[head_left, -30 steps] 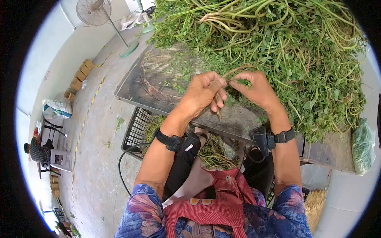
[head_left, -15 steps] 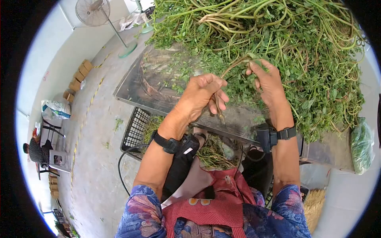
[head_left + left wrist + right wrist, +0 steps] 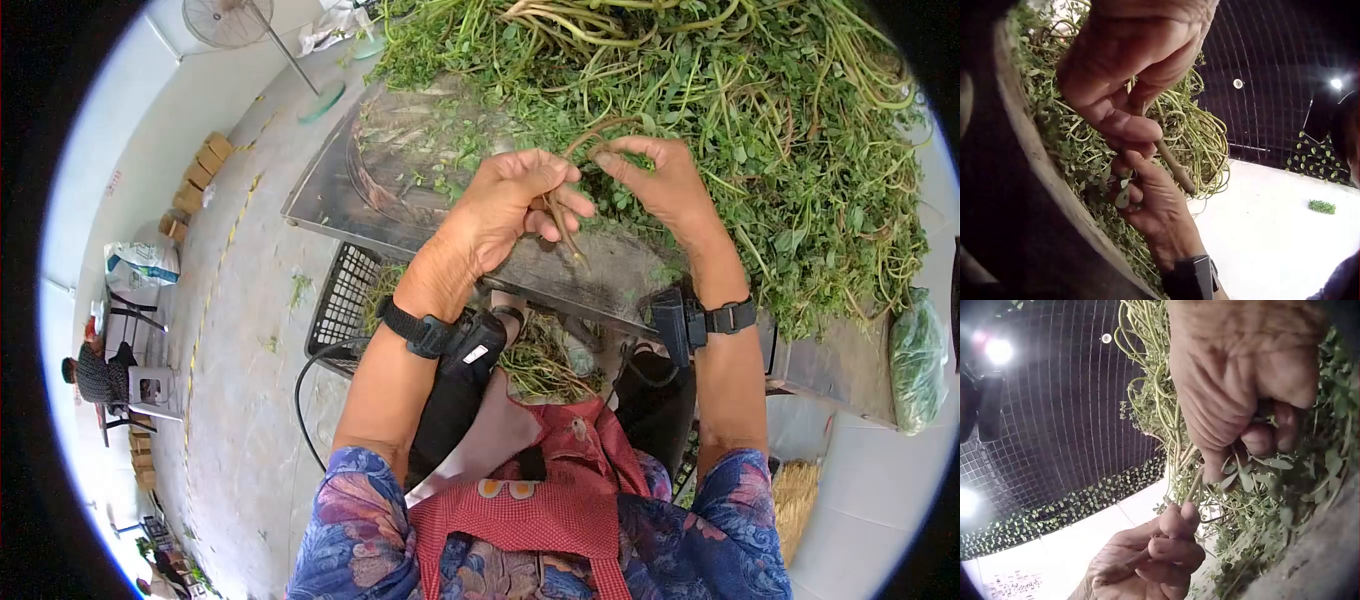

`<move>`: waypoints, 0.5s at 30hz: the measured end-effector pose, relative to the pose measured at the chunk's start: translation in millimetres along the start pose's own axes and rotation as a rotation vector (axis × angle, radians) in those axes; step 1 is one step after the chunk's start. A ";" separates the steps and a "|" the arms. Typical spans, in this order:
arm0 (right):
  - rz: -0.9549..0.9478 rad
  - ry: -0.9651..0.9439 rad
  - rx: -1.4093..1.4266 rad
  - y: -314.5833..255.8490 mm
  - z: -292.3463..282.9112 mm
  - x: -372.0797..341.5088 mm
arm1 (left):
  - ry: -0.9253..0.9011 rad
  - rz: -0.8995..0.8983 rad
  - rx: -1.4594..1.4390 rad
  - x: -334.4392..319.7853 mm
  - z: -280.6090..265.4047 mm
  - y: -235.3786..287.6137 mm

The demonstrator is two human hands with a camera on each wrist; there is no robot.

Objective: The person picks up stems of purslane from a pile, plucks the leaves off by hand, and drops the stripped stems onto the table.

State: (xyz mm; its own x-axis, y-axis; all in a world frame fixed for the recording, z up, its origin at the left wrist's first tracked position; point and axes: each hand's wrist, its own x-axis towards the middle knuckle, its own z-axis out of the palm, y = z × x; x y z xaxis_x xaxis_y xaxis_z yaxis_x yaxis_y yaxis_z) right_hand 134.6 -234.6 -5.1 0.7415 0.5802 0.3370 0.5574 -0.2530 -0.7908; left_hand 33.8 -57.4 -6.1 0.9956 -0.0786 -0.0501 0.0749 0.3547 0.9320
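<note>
Between thumb and forefinger my left hand [image 3: 505,205] pinches a thick brownish plant stem [image 3: 567,240]; its cut-looking lower end sticks out below the fingers. From there the stem arcs up and over to my right hand [image 3: 665,180], whose thumb and forefinger pinch it farther along. In the right wrist view, small green leaves [image 3: 1246,478] hang by the curled right fingers. The left wrist view shows the stem's free end [image 3: 1175,167] projecting past the left fingertips. Both hands are above the table's near edge, in front of a big heap of leafy stems [image 3: 740,150].
Leaf scraps lie over the dark tabletop [image 3: 400,215]. Below its edge is a black plastic crate [image 3: 345,300] with greens, and more stems [image 3: 550,370] lie by the feet. A green-filled plastic bag [image 3: 918,360] rests at the table's right end. A fan [image 3: 290,60] stands far left.
My right hand moves away from the left along the stem, up and right, then comes partway back to a pinch. The left hand keeps its hold while the stem's lower end swings slightly right.
</note>
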 end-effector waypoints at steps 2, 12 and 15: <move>0.006 -0.013 0.014 1.4 -1.1 1.3 | -0.004 -0.004 0.004 0.1 -1.8 -1.6; -0.092 -0.115 0.020 -10.1 1.4 -2.4 | 0.123 -0.072 0.237 -1.9 8.9 10.2; -0.126 -0.129 0.021 -9.4 5.3 -2.9 | 0.146 -0.033 0.404 0.5 8.9 8.1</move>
State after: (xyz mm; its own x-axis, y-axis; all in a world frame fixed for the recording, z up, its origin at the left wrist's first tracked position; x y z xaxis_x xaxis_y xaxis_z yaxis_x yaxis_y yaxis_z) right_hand 125.2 -229.8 -1.4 0.6118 0.7009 0.3667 0.6337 -0.1567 -0.7576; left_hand 34.4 -62.8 4.6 0.9926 0.0596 -0.1057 0.1083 -0.0412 0.9933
